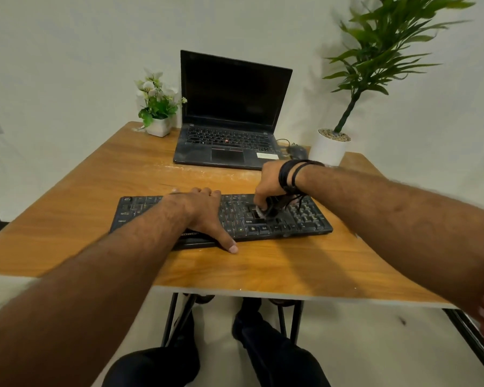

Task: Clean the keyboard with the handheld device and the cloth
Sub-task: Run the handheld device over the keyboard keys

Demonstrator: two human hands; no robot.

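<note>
The keyboard (221, 216) lies across the middle of the desk (95, 208), nearer its front edge. Behind it, toward the back edge, stands the laptop (229, 121). A small flower pot (158, 125) sits at the back left corner, just left of the laptop. A mouse (297, 152) lies just right of the laptop, and a tall potted plant (330, 148) stands at the back right corner.

Not much I can actually read here. On my keyboard (221, 216), near the table's front edge, one bottom-row key says "Ctrl" (264, 228); the other legends are too blurry. The laptop (229, 129) at the back edge has a white sticker (267, 155) on its palm rest, but its print's too small.
</note>
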